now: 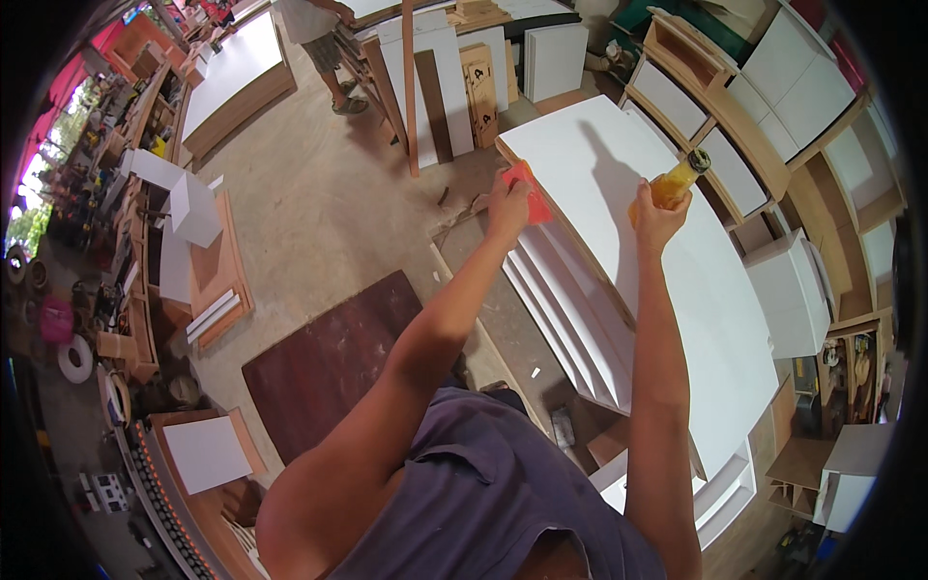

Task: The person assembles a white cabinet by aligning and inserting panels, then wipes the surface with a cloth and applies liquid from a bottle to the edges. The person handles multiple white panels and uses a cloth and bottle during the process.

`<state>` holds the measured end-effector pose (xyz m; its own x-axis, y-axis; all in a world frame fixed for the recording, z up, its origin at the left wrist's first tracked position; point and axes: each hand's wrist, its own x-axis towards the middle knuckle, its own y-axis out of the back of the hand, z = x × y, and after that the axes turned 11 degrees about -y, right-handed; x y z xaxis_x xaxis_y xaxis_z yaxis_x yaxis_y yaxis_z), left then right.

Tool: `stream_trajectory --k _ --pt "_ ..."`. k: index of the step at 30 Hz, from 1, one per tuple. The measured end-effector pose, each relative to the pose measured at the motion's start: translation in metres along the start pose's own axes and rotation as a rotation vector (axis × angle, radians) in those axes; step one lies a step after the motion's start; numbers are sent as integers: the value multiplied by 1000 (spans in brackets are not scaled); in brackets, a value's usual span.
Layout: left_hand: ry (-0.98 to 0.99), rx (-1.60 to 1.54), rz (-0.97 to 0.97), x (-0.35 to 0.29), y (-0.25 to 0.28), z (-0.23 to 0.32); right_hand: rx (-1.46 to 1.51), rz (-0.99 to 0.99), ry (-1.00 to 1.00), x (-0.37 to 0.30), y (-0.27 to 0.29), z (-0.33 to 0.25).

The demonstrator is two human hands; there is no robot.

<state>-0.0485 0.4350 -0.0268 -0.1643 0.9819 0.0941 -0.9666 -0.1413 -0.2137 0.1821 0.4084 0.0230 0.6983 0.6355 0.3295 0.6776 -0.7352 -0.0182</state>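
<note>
My left hand (509, 205) is closed on a red cloth (537, 203), pressed to the wood-coloured front edge (580, 253) of a large white panel (715, 358). Over the same panel, my right hand (661, 220) is wrapped round a glass bottle (674, 184) with yellowish liquid in it. The bottle leans to the right, and its dark neck end points away from me. A shadow of the bottle and hand falls on the white surface. Below the panel's near edge, white ledges (561, 309) of the cabinet show.
On the floor to my left lies a dark red board (329, 358). Boards (435, 97) lean at the back, near a standing person (324, 48). Wooden cabinet frames (725, 106) line the right side. A cluttered workbench (135, 213) runs along the far left, near a white-topped table (237, 77).
</note>
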Motion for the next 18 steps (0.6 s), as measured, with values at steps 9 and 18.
stream_trajectory --k 9,18 --pt "20 90 -43 -41 -19 13 -103 12 21 1 4 1" --pt "-169 345 24 -72 -38 6 -76 -10 -37 -2 4 -5"
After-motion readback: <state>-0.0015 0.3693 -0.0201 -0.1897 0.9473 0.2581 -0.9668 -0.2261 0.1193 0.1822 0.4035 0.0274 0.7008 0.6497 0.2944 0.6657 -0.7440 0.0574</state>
